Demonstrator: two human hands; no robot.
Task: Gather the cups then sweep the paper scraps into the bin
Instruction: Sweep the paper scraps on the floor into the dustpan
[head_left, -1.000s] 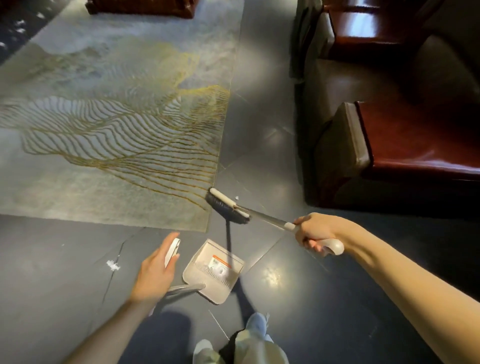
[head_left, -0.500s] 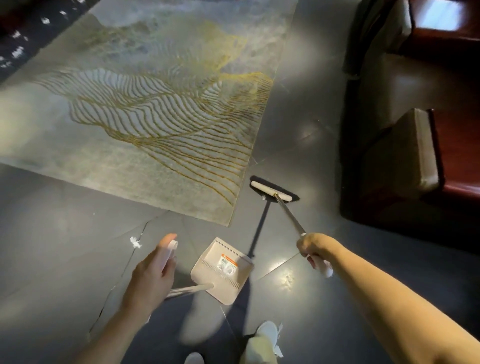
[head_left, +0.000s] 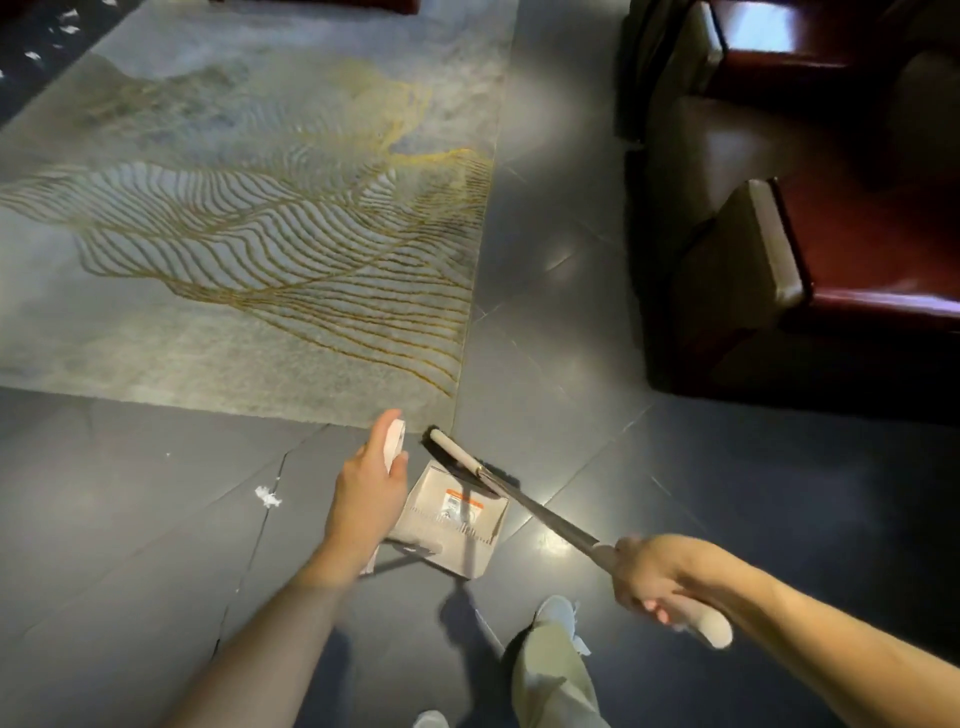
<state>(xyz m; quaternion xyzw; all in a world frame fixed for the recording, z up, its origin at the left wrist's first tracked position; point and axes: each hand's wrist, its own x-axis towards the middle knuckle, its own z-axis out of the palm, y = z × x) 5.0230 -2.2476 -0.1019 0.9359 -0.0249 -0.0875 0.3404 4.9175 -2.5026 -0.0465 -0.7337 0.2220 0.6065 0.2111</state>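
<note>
A white paper scrap (head_left: 267, 497) lies on the dark floor (head_left: 130, 545), left of the dustpan (head_left: 428, 525). The broom (head_left: 454, 452) has its head at the pan's far edge, beside the rug (head_left: 234, 322) corner. The left hand (head_left: 366, 499) grips the dustpan's handle, and the right hand (head_left: 652, 579) is curled round the broom's.

Logged beige dustpan (head_left: 457, 525) low on dark tile (head_left: 156, 545), orange-and-white label inside, open edge toward 12 o'clock. Noted broom (head_left: 540, 512) slanting in from 4 o'clock, white-backed dark bristle head at that edge. Spotted crumpled white paper scrap (head_left: 268, 496) at pan's 9 o'clock, well apart.
</note>
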